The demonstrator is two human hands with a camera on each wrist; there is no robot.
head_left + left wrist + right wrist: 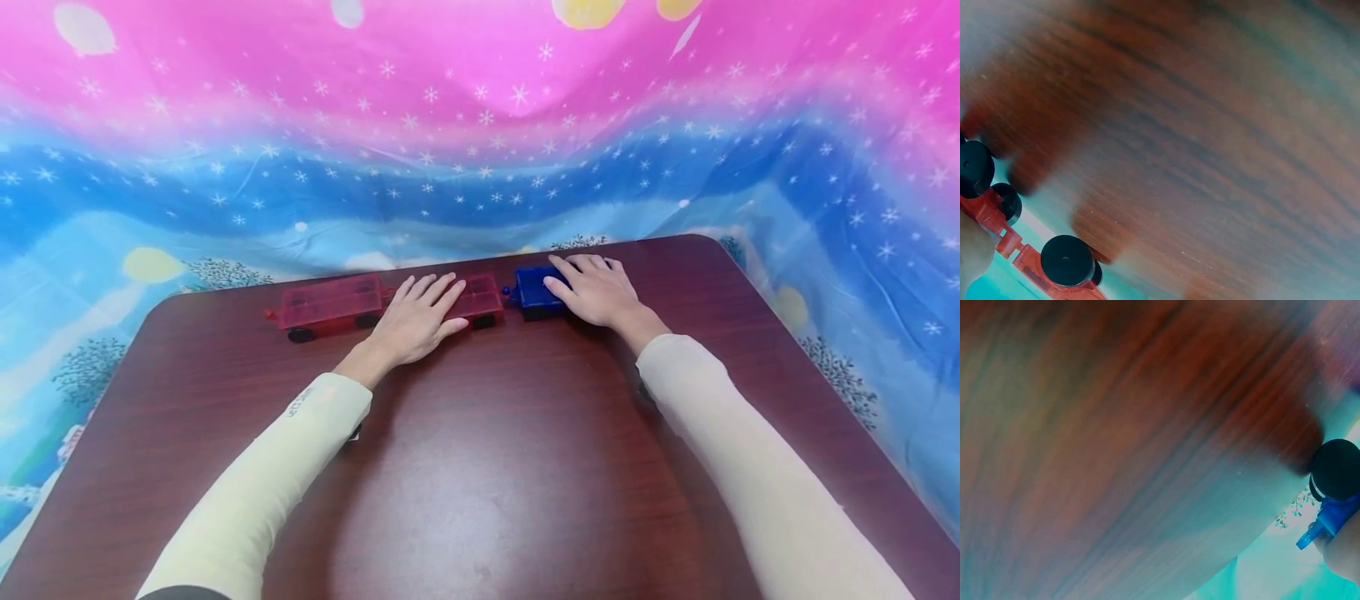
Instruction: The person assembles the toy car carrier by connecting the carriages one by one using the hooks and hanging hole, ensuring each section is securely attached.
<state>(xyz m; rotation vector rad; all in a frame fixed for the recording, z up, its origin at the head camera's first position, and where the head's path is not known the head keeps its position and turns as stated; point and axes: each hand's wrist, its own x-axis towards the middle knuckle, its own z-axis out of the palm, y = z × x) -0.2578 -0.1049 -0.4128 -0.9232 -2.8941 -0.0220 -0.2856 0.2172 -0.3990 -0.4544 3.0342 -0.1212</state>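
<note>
We rest the left hand (417, 321), fingers straight, flat on the red wagons (333, 303); the right hand (596, 290), fingers relaxed, covers the blue wagon (534, 291). Both lie end to end along the table's (480, 467) far edge, couplers just apart.

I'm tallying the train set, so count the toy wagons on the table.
3: a long red wagon far left, a red wagon under the left hand, a blue wagon under the right hand.
</note>
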